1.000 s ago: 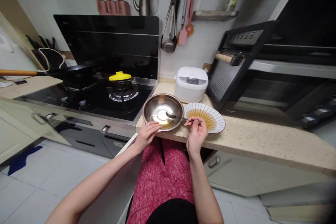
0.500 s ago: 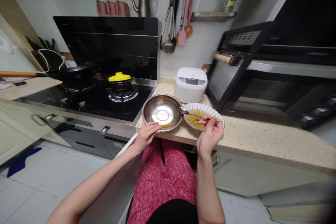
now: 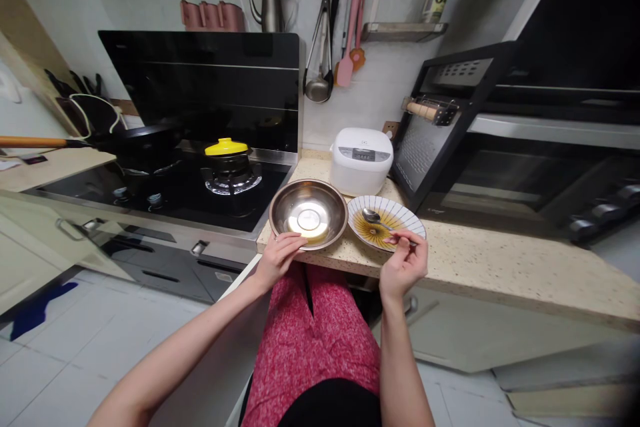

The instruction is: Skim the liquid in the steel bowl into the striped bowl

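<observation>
A metal spoon (image 3: 371, 215) is pinched by its handle in my right hand (image 3: 404, 267), its bowl low over a striped white plate (image 3: 410, 220) that holds yellowish liquid. To the left stands a stainless steel bowl (image 3: 336, 203) with some pale yellow liquid at its near side. My left hand (image 3: 280, 257) grips the near rim of this bowl, fingers over the edge and closed on it. Whether the spoon's tip touches the liquid I cannot tell.
Behind the plate sits a white rice cooker (image 3: 363, 163). A small pot with a yellow lid (image 3: 227, 147) stands on the black gas hob (image 3: 195, 213), and a wok (image 3: 135, 140) is farther left. A dark oven (image 3: 530, 180) fills the right side of the counter.
The spoon has moved right, from the gap between bowl and plate to over the plate's middle. My left hand has stayed on the bowl's rim.
</observation>
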`<action>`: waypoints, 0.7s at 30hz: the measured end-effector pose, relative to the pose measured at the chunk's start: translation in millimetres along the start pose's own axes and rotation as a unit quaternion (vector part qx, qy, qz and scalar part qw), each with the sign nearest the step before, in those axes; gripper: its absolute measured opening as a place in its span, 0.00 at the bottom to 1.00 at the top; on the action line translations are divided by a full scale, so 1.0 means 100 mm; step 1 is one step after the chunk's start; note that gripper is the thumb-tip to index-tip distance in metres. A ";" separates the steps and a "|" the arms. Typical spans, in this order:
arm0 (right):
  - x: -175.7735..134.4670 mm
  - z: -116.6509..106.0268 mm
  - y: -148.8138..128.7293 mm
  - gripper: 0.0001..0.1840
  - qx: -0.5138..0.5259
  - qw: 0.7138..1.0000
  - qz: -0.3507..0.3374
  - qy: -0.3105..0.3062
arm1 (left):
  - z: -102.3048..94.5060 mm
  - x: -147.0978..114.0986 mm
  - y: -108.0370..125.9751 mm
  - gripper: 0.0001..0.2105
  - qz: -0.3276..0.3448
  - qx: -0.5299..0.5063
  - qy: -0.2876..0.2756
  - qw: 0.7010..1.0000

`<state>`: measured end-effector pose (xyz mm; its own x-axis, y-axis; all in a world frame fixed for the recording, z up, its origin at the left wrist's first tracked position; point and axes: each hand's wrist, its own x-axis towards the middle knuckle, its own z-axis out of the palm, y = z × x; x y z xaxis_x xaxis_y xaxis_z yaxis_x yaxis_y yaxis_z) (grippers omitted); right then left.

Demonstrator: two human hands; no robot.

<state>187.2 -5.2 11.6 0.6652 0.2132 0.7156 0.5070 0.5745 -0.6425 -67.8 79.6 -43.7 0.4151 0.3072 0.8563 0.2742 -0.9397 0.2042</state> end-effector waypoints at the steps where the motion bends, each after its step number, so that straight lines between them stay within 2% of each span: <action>1: -0.01 -0.02 0.02 0.12 -0.018 0.999 -0.020 -0.016 | 0.00 -0.01 0.00 0.15 -0.001 0.000 0.000 1.000; 6: 0.00 -0.10 0.14 0.11 -0.071 0.982 -0.128 -0.117 | 0.01 -0.03 -0.02 0.16 0.003 0.013 -0.002 1.000; 11: 0.01 -0.12 0.18 0.09 -0.053 0.970 -0.130 -0.197 | 0.00 -0.02 -0.01 0.15 -0.005 0.002 -0.003 1.000; 13: -0.01 -0.11 0.16 0.10 -0.059 0.970 -0.144 -0.187 | 0.00 -0.02 -0.01 0.15 -0.005 -0.001 -0.003 1.000; 16: -0.06 -0.06 0.07 0.10 -0.048 0.985 -0.131 -0.102 | 0.00 -0.02 -0.01 0.15 -0.004 0.000 -0.003 1.000; 19: -0.13 0.02 -0.07 0.09 0.027 0.998 -0.064 -0.011 | 0.00 -0.02 -0.01 0.15 -0.002 0.003 -0.003 1.000; 21: -0.19 0.09 -0.16 0.09 0.075 0.997 -0.010 -0.016 | 0.01 -0.02 -0.01 0.15 0.001 0.006 -0.003 1.000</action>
<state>161.2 -11.4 10.5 0.6370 0.2243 0.7375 0.4303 0.6904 -0.5816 -68.4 79.8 -46.0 0.4208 0.3056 0.8541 0.2841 -0.9386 0.1959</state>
